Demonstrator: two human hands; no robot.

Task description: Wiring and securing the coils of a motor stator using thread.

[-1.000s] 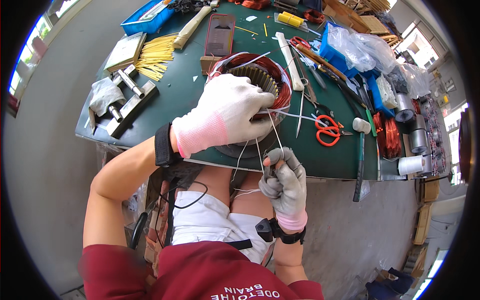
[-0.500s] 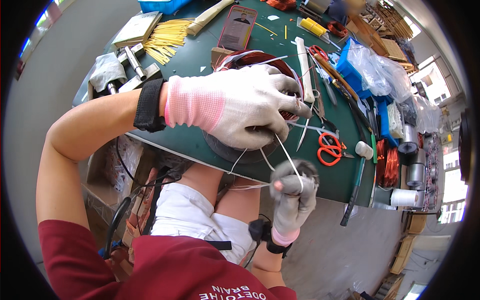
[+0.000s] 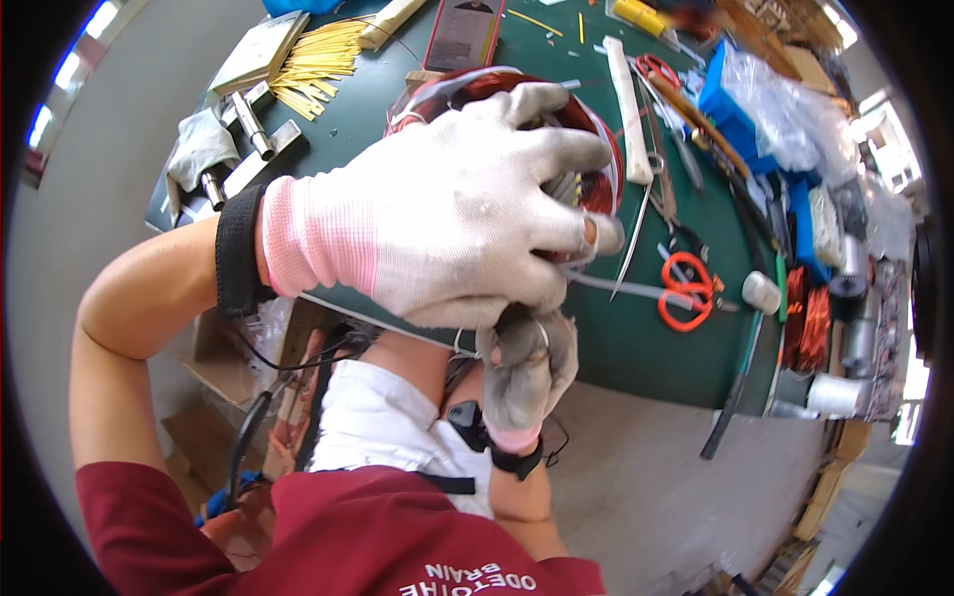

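Observation:
My left hand, in a white glove with a pink cuff, lies palm down with fingers spread across a ring-shaped, stator-like part wound with red-brown copper wire. The hand covers most of the ring. Below its thumb side, my right hand, in a greyish glove, is closed with the fingers bunched together. A thin white cord passes over its fingers; where the cord runs beyond them is mostly hidden. A pale sleeve-like strip reaches from the ring toward orange-handled scissors on the green table.
A mallet, a long white bar and several hand tools lie to the right. Blue bins with plastic bags stand beyond them. At the far left are yellow strips and metal pieces. A phone stands behind the ring.
My right hand has come up and left, close under my left hand; the taut cord between them no longer shows. My left hand's fingers have spread wider. The view has shifted slightly.

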